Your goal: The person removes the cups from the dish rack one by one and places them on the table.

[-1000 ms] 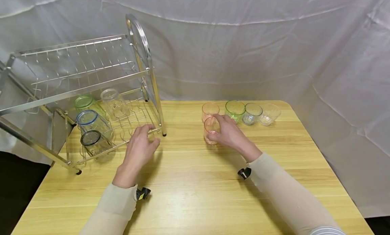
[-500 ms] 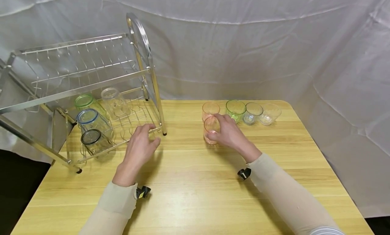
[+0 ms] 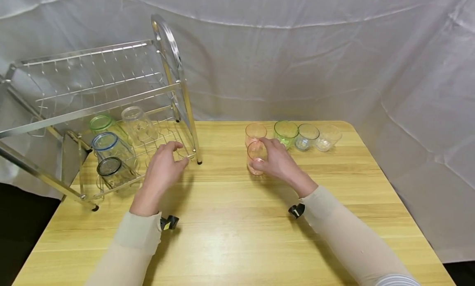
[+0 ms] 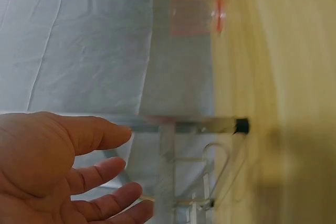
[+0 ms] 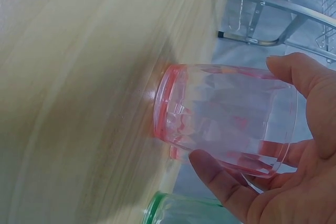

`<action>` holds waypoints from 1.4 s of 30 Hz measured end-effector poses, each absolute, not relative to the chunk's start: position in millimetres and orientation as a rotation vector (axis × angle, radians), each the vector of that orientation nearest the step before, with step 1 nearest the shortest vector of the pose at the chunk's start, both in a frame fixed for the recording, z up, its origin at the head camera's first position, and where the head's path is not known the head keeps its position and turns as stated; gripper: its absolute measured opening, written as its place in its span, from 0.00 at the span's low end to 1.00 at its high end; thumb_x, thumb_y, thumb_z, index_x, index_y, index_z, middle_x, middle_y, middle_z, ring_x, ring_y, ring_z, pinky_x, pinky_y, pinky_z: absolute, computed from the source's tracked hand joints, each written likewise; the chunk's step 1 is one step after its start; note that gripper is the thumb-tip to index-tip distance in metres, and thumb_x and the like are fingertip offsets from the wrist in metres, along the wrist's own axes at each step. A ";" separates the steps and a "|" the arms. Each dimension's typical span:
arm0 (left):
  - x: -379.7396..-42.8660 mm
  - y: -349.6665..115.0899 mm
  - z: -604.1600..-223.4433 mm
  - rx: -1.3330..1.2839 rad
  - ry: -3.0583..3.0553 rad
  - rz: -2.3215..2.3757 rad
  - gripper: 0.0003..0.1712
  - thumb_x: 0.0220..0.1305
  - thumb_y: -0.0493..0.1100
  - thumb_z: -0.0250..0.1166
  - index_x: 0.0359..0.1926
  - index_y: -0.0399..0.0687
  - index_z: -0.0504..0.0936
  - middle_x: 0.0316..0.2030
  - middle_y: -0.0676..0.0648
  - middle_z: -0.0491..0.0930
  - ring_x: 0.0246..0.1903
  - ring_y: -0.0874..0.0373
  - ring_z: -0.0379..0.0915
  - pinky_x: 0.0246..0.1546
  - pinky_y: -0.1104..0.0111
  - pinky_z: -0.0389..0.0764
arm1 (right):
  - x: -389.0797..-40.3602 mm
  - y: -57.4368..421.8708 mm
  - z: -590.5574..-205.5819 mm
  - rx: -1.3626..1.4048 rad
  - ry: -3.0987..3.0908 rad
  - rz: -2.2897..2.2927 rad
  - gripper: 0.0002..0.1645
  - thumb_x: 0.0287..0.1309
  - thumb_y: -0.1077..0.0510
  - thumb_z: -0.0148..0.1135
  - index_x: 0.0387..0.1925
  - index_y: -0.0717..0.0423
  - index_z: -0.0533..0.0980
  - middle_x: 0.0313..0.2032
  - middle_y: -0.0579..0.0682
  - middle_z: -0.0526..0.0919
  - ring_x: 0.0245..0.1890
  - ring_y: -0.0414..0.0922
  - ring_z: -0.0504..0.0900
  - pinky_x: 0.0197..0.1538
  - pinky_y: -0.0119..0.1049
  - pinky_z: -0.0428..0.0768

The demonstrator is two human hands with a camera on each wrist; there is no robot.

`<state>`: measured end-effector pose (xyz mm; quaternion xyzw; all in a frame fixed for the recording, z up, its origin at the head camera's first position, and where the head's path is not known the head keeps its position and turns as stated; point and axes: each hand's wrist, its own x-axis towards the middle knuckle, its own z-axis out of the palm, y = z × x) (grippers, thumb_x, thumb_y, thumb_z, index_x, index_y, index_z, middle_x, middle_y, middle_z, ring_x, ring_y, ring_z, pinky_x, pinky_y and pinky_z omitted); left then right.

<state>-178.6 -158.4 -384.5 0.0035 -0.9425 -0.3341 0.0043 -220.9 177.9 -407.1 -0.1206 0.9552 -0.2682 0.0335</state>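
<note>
With thumb and fingers, my right hand (image 3: 280, 160) grips a pink-tinted clear cup (image 3: 256, 154), which stands upright at the table surface. In the right wrist view the thumb and fingers curl round the sides of this cup (image 5: 226, 114). A second pink cup (image 3: 256, 130) stands right behind it. My left hand (image 3: 159, 170) hovers by the front right of a metal dish rack (image 3: 111, 104), its fingers loosely bent and apart, holding nothing. The left wrist view shows that hand (image 4: 47, 166) with a gap between thumb and fingers.
A green cup (image 3: 286, 130), a grey-blue cup (image 3: 307, 137) and a clear cup (image 3: 328, 137) stand in a row at the back right. On the rack's lower tier sit a green glass (image 3: 102, 122), a blue-ringed glass (image 3: 113, 150), a dark-ringed glass (image 3: 115, 172) and a clear glass (image 3: 139, 125).
My left hand has shifted slightly left and upward in the head view, away from the rack's front corner. My right hand and the pink cup have stayed in place.
</note>
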 end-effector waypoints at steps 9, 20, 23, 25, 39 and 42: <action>-219.4 -186.0 -354.4 0.148 -2.804 -0.872 0.33 0.73 0.44 0.61 0.73 0.36 0.68 0.68 0.25 0.67 0.66 0.27 0.63 0.66 0.35 0.68 | -219.9 178.4 -405.9 -0.350 2.933 -0.842 0.55 0.58 0.39 0.74 0.79 0.55 0.62 0.70 0.64 0.69 0.68 0.65 0.71 0.67 0.66 0.75; -266.7 -216.2 -345.8 0.132 -2.854 -0.634 0.38 0.61 0.37 0.62 0.69 0.24 0.64 0.65 0.16 0.62 0.70 0.19 0.52 0.70 0.31 0.61 | -220.2 179.2 -409.0 -0.356 2.935 -0.869 0.54 0.58 0.39 0.75 0.78 0.53 0.63 0.69 0.63 0.69 0.68 0.66 0.71 0.68 0.66 0.74; -275.7 -224.3 -344.1 0.168 -2.943 -0.581 0.41 0.62 0.39 0.61 0.72 0.23 0.59 0.66 0.13 0.58 0.71 0.16 0.48 0.69 0.27 0.58 | -219.9 178.5 -409.5 -0.359 2.937 -0.875 0.53 0.58 0.40 0.75 0.78 0.53 0.63 0.70 0.63 0.70 0.68 0.67 0.71 0.68 0.66 0.74; -280.4 -230.0 -343.5 0.187 -3.007 -0.570 0.45 0.64 0.41 0.62 0.75 0.25 0.54 0.68 0.12 0.54 0.72 0.14 0.45 0.70 0.26 0.55 | -219.8 177.9 -410.0 -0.359 2.944 -0.879 0.52 0.58 0.41 0.76 0.78 0.52 0.64 0.69 0.63 0.70 0.67 0.66 0.72 0.68 0.65 0.74; -284.7 -248.1 -351.7 0.208 -3.062 -0.628 0.51 0.63 0.38 0.56 0.83 0.38 0.44 0.75 0.14 0.41 0.75 0.14 0.32 0.71 0.24 0.51 | -219.2 177.4 -412.1 -0.370 2.966 -0.847 0.52 0.57 0.40 0.75 0.78 0.51 0.64 0.67 0.63 0.72 0.64 0.66 0.74 0.64 0.64 0.78; -287.0 -249.3 -354.0 0.179 -3.059 -0.589 0.49 0.62 0.38 0.56 0.81 0.34 0.46 0.72 0.12 0.44 0.74 0.13 0.37 0.70 0.25 0.56 | -219.5 177.7 -411.5 -0.361 2.968 -0.842 0.53 0.57 0.40 0.75 0.78 0.51 0.64 0.67 0.63 0.72 0.65 0.66 0.74 0.64 0.64 0.77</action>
